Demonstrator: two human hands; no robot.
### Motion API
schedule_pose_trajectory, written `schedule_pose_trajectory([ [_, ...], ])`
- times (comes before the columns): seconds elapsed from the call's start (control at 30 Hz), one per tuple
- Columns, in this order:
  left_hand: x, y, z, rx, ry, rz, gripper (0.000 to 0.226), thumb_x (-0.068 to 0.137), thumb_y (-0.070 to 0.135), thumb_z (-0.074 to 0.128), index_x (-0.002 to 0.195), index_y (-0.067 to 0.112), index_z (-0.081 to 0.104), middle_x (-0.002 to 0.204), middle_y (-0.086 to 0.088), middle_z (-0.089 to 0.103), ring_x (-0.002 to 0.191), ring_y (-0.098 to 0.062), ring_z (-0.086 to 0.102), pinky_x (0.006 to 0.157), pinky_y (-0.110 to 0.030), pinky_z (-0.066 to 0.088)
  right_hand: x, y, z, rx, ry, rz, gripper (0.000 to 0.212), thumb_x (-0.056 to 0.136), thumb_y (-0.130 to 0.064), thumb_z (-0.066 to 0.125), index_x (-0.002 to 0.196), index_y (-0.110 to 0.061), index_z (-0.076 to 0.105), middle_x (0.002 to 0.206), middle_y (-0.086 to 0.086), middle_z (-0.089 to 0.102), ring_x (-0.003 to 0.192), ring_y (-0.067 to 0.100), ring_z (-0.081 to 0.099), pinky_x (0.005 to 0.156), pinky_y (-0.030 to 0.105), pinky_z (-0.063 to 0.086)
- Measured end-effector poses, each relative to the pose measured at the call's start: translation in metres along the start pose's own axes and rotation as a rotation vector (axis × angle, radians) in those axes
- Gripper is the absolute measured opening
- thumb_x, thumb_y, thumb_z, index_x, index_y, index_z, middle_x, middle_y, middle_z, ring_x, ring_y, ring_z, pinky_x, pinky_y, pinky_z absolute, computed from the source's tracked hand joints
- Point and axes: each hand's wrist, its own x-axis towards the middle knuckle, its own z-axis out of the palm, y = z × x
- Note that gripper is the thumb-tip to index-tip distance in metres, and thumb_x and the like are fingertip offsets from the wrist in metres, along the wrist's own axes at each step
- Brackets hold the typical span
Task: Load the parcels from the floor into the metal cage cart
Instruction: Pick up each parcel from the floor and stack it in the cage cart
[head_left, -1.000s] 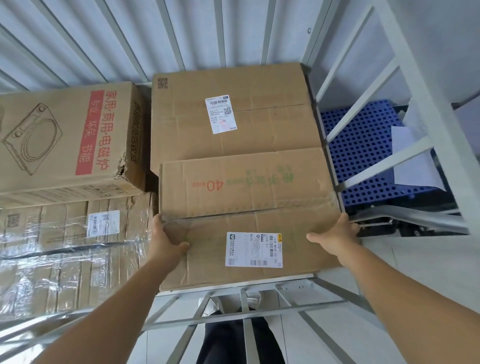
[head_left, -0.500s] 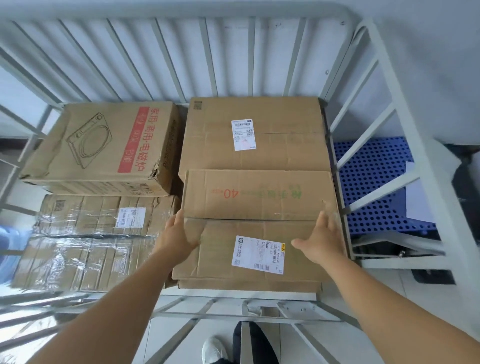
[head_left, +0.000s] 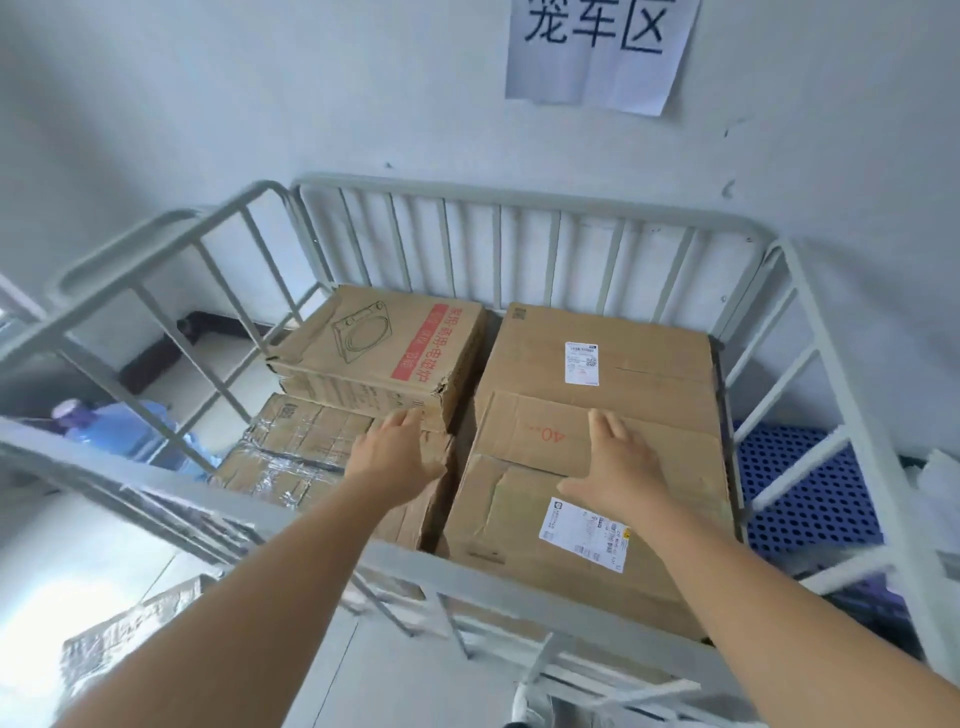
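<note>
Both hands reach into the metal cage cart (head_left: 519, 195) with fingers straight: the right hand (head_left: 621, 462) over the nearest parcel (head_left: 519, 499), perhaps touching; the left hand (head_left: 395, 454) holds nothing. The parcel's near edge hides behind the rail.

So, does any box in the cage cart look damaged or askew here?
Yes. The printed box at the back left has a crushed, torn near-right corner, and the front right box shows creased, dented cardboard on top. Nothing has spilled.

cage cart (head_left: 519, 195) top open, boxes (head_left: 597, 415) filling floor
</note>
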Motion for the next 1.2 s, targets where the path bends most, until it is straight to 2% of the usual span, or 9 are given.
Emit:
schedule_pose_trajectory([
  [0.1,-0.047,-0.016,-0.027,-0.003,0.082,-0.017,0.084,0.083,0.044,0.068,0.150,0.017,0.025,0.153,-0.001,0.035,0.138,-0.023,0.037,0.113,-0.045,0.033,-0.034,-0.039,-0.016,-0.013,0.059,-0.129,0.101,0.079,-0.052,0.069,0.152,-0.011,0.013,0.158,0.002,0.018,0.143,0.027,0.022,0.114,0.037,0.024],
  [0.23,-0.106,-0.037,-0.061,0.009,0.180,-0.065,0.084,0.082,0.047,0.068,0.149,0.017,0.028,0.149,-0.001,0.040,0.134,-0.022,0.040,0.112,-0.045,0.035,-0.076,-0.091,-0.033,-0.021,0.101,-0.285,0.102,0.080,-0.050,0.070,0.153,-0.011,0.012,0.160,0.004,0.016,0.145,0.025,0.018,0.117,0.038,0.022],
  [0.37,-0.162,-0.054,-0.088,-0.011,0.273,-0.133,0.083,0.084,0.046,0.067,0.150,0.016,0.026,0.150,-0.001,0.039,0.135,-0.021,0.039,0.114,-0.044,0.033,-0.109,-0.136,-0.043,-0.030,0.125,-0.447,0.100,0.081,-0.047,0.070,0.153,-0.011,0.011,0.158,0.005,0.019,0.145,0.025,0.018,0.118,0.039,0.021],
  [0.47,-0.202,-0.069,-0.099,-0.021,0.326,-0.216,0.085,0.085,0.046,0.066,0.151,0.015,0.023,0.152,-0.003,0.035,0.138,-0.022,0.037,0.115,-0.042,0.029,-0.127,-0.164,-0.047,-0.051,0.109,-0.573,0.099,0.084,-0.046,0.068,0.154,-0.011,0.007,0.160,0.005,0.013,0.147,0.025,0.013,0.118,0.039,0.016],
  [0.77,-0.319,-0.101,-0.078,-0.083,0.389,-0.621,0.079,0.087,0.046,0.064,0.150,0.015,0.026,0.151,-0.004,0.038,0.137,-0.024,0.038,0.114,-0.042,0.029,-0.178,-0.234,-0.022,-0.087,-0.072,-0.921,0.095,0.084,-0.043,0.067,0.154,-0.014,0.009,0.159,0.003,0.014,0.146,0.023,0.015,0.117,0.037,0.017],
  [0.9,-0.371,-0.107,-0.055,-0.103,0.389,-0.812,0.080,0.089,0.048,0.061,0.151,0.015,0.023,0.153,-0.005,0.034,0.138,-0.025,0.036,0.112,-0.041,0.029,-0.202,-0.255,0.007,-0.152,-0.133,-1.061,0.098,0.084,-0.048,0.065,0.155,-0.012,0.007,0.162,0.005,0.009,0.148,0.024,0.009,0.119,0.037,0.012],
  [1.1,-0.459,-0.110,-0.010,-0.205,0.378,-1.118,0.079,0.090,0.048,0.059,0.152,0.016,0.022,0.154,-0.004,0.034,0.138,-0.026,0.036,0.111,-0.043,0.032,-0.253,-0.286,0.056,-0.234,-0.242,-1.254,0.096,0.084,-0.050,0.065,0.154,-0.010,0.012,0.160,0.006,0.015,0.147,0.025,0.014,0.120,0.037,0.014],
  [1.2,-0.504,-0.110,0.010,-0.268,0.403,-1.268,0.074,0.089,0.047,0.060,0.149,0.017,0.028,0.149,-0.003,0.040,0.134,-0.026,0.041,0.108,-0.044,0.037,-0.285,-0.303,0.084,-0.273,-0.308,-1.343,0.096,0.084,-0.051,0.064,0.154,-0.011,0.012,0.160,0.006,0.016,0.146,0.025,0.016,0.119,0.039,0.018],
])
